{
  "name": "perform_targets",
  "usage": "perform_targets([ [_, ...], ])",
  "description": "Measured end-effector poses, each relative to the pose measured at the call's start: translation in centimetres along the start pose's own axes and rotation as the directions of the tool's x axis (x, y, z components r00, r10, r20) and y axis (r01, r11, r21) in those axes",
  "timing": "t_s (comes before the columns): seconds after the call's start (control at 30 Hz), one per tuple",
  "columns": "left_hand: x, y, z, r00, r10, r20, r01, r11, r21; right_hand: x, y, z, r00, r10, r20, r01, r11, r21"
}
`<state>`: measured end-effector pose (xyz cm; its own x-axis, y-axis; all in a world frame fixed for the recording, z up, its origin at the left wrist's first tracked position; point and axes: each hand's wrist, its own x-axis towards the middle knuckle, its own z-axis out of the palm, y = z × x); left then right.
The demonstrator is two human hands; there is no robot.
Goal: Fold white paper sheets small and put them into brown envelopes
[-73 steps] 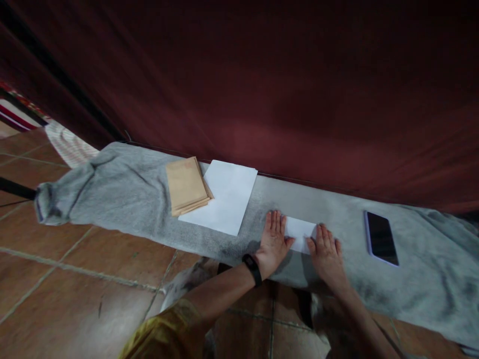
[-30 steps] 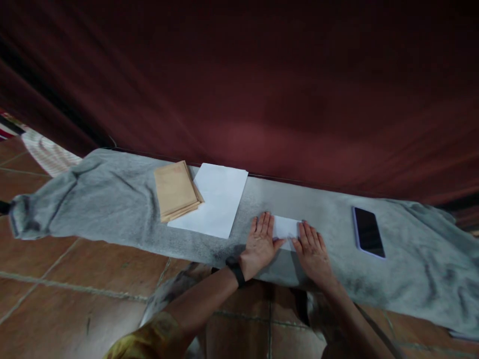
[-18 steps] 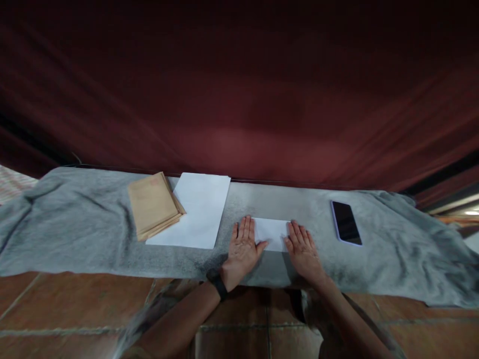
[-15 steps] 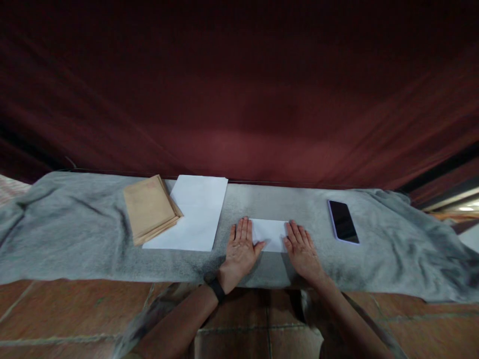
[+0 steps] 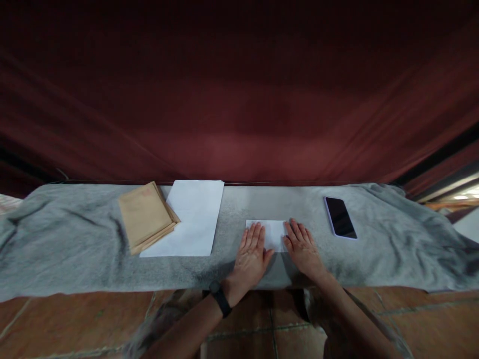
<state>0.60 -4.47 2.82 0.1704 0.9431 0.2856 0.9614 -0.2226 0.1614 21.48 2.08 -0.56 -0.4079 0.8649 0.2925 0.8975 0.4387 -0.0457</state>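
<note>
A small white rectangle of folded paper (image 5: 275,233) lies flat on the grey cloth in front of me. My left hand (image 5: 251,254) rests palm down over its left part, fingers stretched out and the thumb angled across its lower edge. At the right end of the paper, my right hand (image 5: 304,249) lies flat with its fingers extended and fingertips on the edge. Both hands hold nothing. The paper's left portion is mostly hidden under my left hand.
Left of my hands sits a stack of white sheets (image 5: 196,214), partly covered by a pile of brown envelopes (image 5: 145,214). To the right lies a phone (image 5: 340,218) in a purple case. A dark red curtain (image 5: 239,124) hangs behind the cloth-covered surface (image 5: 377,239).
My left hand has slid right, from the paper's left edge onto its surface. The right hand stays at the right end. The view has shifted slightly.
</note>
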Motion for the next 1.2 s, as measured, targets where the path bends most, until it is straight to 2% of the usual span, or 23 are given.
perform_targets([
  [0.17, -0.3, 1.0, 1.2, 0.999, 0.004, 0.033, -0.005, 1.0, 0.018, 0.2, -0.1, 0.0, 0.999, 0.024, -0.044, -0.021, 0.997, 0.075],
  [0.3, -0.4, 1.1, 1.7, 1.0, -0.011, 0.016, 0.01, 0.999, 0.033, 0.6, -2.0, -0.5, 0.995, -0.027, -0.093, 0.041, 0.987, 0.155],
  [0.4, -0.4, 1.2, 1.9, 1.0, 0.003, 0.021, -0.004, 0.999, 0.051, 0.7, -4.4, -0.9, 0.987, -0.15, -0.053, 0.159, 0.961, 0.228],
  [0.53, -0.4, 1.0, 2.1, 0.999, 0.036, 0.014, -0.037, 0.996, 0.078, 0.6, -6.3, -0.9, 0.984, -0.177, 0.023, 0.164, 0.95, 0.264],
  [0.7, -0.6, 0.8, 2.2, 1.0, 0.02, -0.014, -0.02, 0.999, 0.04, 0.5, -5.7, -0.6, 0.986, -0.167, 0.002, 0.163, 0.966, 0.201],
  [0.97, -0.8, 0.6, 1.2, 0.996, -0.069, 0.058, 0.068, 0.997, 0.024, 0.2, -4.7, -0.2, 0.986, -0.162, -0.03, 0.165, 0.979, 0.12],
  [1.2, -0.9, 0.7, 1.3, 0.993, -0.102, 0.052, 0.102, 0.995, 0.008, -0.2, -3.4, 0.2, 0.984, -0.17, -0.052, 0.175, 0.979, 0.107],
])
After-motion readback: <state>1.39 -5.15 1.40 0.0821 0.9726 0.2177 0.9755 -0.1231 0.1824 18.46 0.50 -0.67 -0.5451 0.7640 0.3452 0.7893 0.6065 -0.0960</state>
